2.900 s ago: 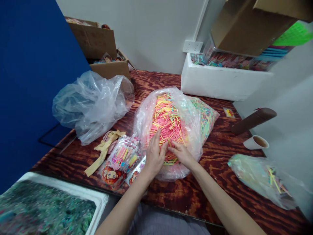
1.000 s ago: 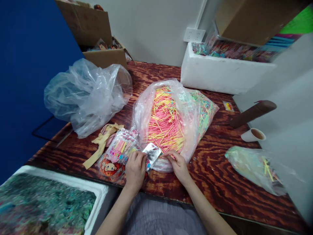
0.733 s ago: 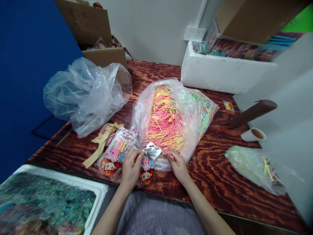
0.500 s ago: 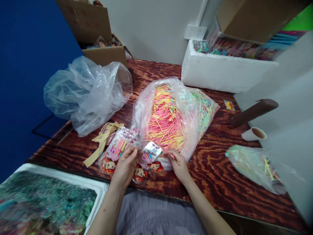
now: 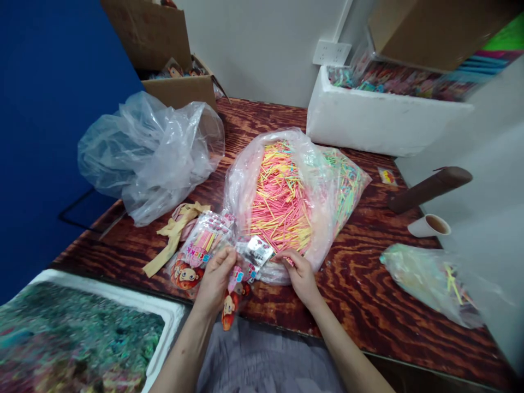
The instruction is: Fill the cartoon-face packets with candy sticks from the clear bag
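Observation:
My left hand (image 5: 216, 278) is closed, its thumb and fingers pinching a clear printed packet (image 5: 230, 305) with a red-haired cartoon figure, hanging tilted at the table's front edge. My right hand (image 5: 302, 279) is closed around a small bunch of thin pink sticks (image 5: 289, 261), their ends showing between the fingers. Between the hands, another packet with a silvery top (image 5: 258, 251) lies against the large clear bag (image 5: 321, 218), which is open and full of pink and yellow sticks (image 5: 282, 204). Left of my left hand are several overlapping packets (image 5: 200, 245), the upper one with sticks inside.
Yellowish cloth strips (image 5: 174, 234) and a crumpled clear bag (image 5: 159, 158) lie left. At right are a paper cup (image 5: 421, 226) of brown liquid, a dark bottle (image 5: 429, 190) and a small plastic bag (image 5: 426, 281). A foam box (image 5: 376, 123) and cardboard box (image 5: 184, 93) stand behind.
The packet at my left hand has been drawn toward me and turned more upright. My right hand stays nearly in place with the sticks. The view has shifted slightly.

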A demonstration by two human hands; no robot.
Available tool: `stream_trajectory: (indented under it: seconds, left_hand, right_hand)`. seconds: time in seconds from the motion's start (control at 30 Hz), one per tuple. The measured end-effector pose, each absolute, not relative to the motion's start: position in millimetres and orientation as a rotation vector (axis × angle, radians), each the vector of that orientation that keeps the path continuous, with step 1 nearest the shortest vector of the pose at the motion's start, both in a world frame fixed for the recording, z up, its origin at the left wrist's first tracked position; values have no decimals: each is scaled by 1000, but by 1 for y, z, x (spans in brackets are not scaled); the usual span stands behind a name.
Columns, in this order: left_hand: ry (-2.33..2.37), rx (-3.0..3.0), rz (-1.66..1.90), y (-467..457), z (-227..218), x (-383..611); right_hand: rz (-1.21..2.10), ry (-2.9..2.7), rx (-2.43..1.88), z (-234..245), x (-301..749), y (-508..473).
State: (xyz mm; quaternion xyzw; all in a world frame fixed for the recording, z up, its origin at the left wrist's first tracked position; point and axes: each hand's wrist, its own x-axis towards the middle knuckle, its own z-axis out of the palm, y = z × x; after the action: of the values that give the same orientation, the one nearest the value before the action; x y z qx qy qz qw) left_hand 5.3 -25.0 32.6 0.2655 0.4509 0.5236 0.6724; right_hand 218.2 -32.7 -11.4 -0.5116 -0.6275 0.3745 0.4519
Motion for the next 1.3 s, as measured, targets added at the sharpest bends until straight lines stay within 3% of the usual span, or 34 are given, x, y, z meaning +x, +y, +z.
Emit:
stream_trajectory:
  seconds: [0.4,0.63,0.83,1.2,1.3]
  left_hand:
    - [1328,1188,1063,-28,23,6]
    - [1237,1480,1025,-34,32,18]
    - [1227,1467,1055,-37,29,23]
    - [1190,1336,1109,-42,30,26]
    - [1198,1259,1124,-42,32,26]
  right_hand:
    - [986,-1443,-1297,-9,217,-33]
    - [1335,-670,-973,43,202,-10]
    - [1637,-376,-754,76,183,-2]
    - [1677,-837,-1115,80,180,-30]
    - [1512,-991,-1198,84,180,-36]
